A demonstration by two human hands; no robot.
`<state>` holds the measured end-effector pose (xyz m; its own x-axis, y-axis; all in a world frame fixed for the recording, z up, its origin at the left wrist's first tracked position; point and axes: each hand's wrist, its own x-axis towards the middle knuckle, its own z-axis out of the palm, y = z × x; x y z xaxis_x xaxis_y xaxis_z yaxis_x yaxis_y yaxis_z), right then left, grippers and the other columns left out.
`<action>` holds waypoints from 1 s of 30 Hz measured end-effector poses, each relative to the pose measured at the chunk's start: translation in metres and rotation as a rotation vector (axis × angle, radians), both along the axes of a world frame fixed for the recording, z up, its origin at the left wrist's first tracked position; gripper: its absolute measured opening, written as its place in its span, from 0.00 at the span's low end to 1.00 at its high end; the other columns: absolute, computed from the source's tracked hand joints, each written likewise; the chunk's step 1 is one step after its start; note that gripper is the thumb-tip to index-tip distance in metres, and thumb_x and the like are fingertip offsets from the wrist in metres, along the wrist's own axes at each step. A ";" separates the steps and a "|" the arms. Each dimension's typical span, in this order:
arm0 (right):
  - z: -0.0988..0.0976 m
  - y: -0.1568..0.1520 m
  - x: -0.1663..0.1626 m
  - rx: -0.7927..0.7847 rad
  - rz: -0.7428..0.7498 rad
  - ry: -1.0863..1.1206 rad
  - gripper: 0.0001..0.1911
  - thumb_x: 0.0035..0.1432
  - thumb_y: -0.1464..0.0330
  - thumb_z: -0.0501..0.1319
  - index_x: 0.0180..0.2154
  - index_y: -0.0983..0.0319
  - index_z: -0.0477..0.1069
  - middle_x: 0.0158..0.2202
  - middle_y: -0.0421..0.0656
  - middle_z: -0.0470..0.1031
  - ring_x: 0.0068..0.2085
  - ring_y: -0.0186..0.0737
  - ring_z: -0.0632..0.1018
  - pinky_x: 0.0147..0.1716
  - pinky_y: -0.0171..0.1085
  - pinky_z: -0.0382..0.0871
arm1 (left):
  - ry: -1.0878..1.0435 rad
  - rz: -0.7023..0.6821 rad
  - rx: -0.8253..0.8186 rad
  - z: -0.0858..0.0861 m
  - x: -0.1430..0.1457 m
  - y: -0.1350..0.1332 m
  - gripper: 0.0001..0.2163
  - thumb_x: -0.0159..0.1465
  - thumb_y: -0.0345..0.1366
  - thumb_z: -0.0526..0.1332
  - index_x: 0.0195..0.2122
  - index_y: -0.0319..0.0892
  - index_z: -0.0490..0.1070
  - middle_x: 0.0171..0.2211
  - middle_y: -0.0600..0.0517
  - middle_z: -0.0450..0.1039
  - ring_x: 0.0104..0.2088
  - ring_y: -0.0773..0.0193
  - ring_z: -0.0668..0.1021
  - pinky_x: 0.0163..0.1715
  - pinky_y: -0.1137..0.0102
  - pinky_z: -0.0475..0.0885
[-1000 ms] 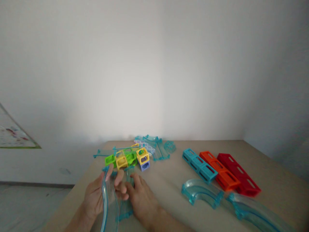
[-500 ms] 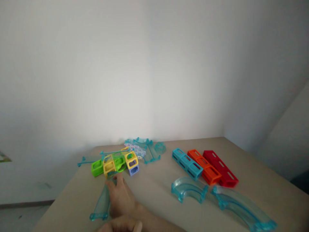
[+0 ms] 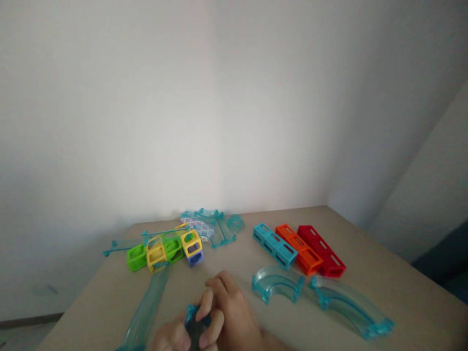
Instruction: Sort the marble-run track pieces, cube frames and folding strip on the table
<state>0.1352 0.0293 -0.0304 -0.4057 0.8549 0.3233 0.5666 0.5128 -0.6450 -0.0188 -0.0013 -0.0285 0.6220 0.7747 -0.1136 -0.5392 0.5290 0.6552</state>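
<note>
At the bottom centre my left hand (image 3: 173,335) is closed with curled fingers around a small dark piece with a shiny translucent blue edge (image 3: 193,312); its full shape is hidden. My right hand (image 3: 236,312) presses up against it from the right, fingers bent and closed, fingertips partly hidden. To their left a clear teal track piece (image 3: 148,307) slopes toward me, its far end at a yellow cube frame (image 3: 156,254). That frame belongs to a row with green cube frames (image 3: 136,257) and a yellow-over-purple stack (image 3: 192,247).
Blue (image 3: 275,245), orange (image 3: 299,248) and red (image 3: 321,250) block towers lie side by side at right. Nearer are two curved clear tracks, one short (image 3: 278,282) and one long (image 3: 353,304). More teal tracks (image 3: 223,231) and a patterned pouch (image 3: 197,227) lie by the wall.
My right hand has let go of the sloping track and drawn back to my left hand. The left hand has come up into view with the dark piece. The view has shifted slightly right.
</note>
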 end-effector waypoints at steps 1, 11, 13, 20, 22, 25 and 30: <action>0.003 0.004 0.004 0.000 -0.073 0.009 0.24 0.49 0.77 0.62 0.50 0.59 0.68 0.46 0.46 0.70 0.45 0.42 0.76 0.44 0.36 0.71 | -0.046 0.014 -0.013 0.001 0.009 0.006 0.10 0.45 0.35 0.62 0.29 0.47 0.64 0.23 0.56 0.59 0.14 0.75 0.56 0.10 0.80 0.51; 0.005 0.080 -0.013 0.133 -0.375 -0.125 0.20 0.57 0.79 0.54 0.51 0.63 0.69 0.49 0.52 0.71 0.49 0.47 0.75 0.49 0.41 0.68 | -0.149 0.540 -0.227 0.014 0.028 0.056 0.08 0.65 0.34 0.53 0.39 0.36 0.68 0.26 0.49 0.68 0.18 0.71 0.67 0.15 0.79 0.62; 0.004 0.088 -0.018 0.163 -0.368 -0.136 0.20 0.56 0.77 0.57 0.52 0.62 0.69 0.52 0.52 0.69 0.52 0.48 0.73 0.50 0.41 0.67 | -0.085 0.568 -0.251 0.017 0.026 0.057 0.11 0.68 0.38 0.52 0.38 0.35 0.68 0.26 0.50 0.68 0.18 0.71 0.68 0.16 0.78 0.63; 0.002 0.100 -0.020 0.170 -0.412 -0.118 0.03 0.57 0.72 0.60 0.34 0.61 0.73 0.44 0.49 0.73 0.43 0.44 0.77 0.41 0.37 0.69 | 0.032 0.542 -0.334 0.022 0.023 0.060 0.17 0.66 0.46 0.54 0.38 0.34 0.71 0.22 0.52 0.68 0.16 0.72 0.68 0.16 0.77 0.63; 0.003 0.100 -0.018 0.168 -0.444 -0.090 0.04 0.59 0.71 0.59 0.32 0.61 0.72 0.42 0.48 0.74 0.40 0.42 0.77 0.39 0.36 0.69 | 0.047 0.534 -0.338 0.022 0.021 0.061 0.19 0.66 0.47 0.55 0.40 0.33 0.72 0.22 0.52 0.68 0.16 0.72 0.68 0.16 0.77 0.63; 0.003 0.101 -0.016 0.158 -0.468 -0.059 0.05 0.60 0.68 0.59 0.32 0.61 0.71 0.37 0.46 0.75 0.38 0.41 0.77 0.37 0.36 0.68 | 0.054 0.527 -0.328 0.021 0.018 0.063 0.20 0.65 0.49 0.54 0.40 0.33 0.72 0.21 0.53 0.68 0.17 0.71 0.68 0.16 0.76 0.63; 0.001 0.102 -0.016 0.115 -0.470 -0.043 0.06 0.58 0.65 0.62 0.34 0.61 0.71 0.31 0.42 0.78 0.34 0.40 0.79 0.32 0.33 0.66 | 0.054 0.518 -0.304 0.017 0.016 0.062 0.19 0.64 0.48 0.57 0.40 0.34 0.72 0.22 0.53 0.68 0.17 0.70 0.69 0.16 0.75 0.63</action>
